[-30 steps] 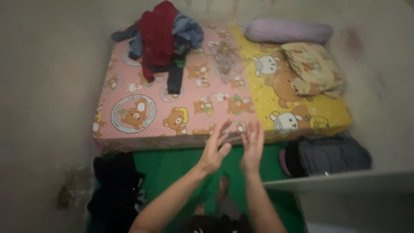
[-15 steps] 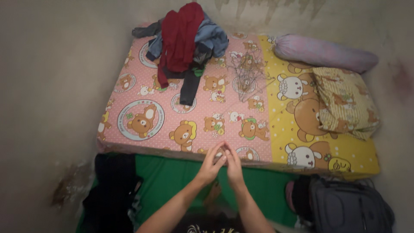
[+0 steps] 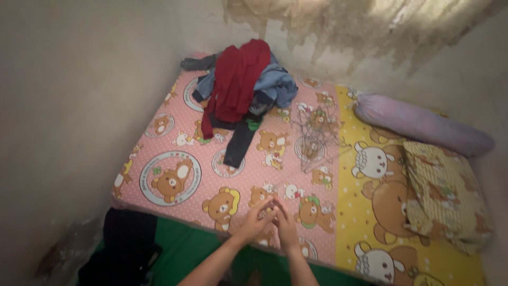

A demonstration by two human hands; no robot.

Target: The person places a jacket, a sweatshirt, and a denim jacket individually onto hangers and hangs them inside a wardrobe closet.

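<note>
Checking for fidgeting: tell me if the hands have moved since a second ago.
Yes. Left hand and right hand closed together, fingertips touching, above the mattress edge.

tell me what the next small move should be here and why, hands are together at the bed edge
Probably part the hands and reach forward to the pile of clothes. The left hand and right hand are pressed together over the near edge of the mattress and hold nothing. The pile lies unsorted at the far side, with a bunch of wire hangers beside it.

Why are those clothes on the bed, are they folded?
Not folded. The clothes lie in a jumbled heap on the mattress, a dark piece trailing out.
</note>
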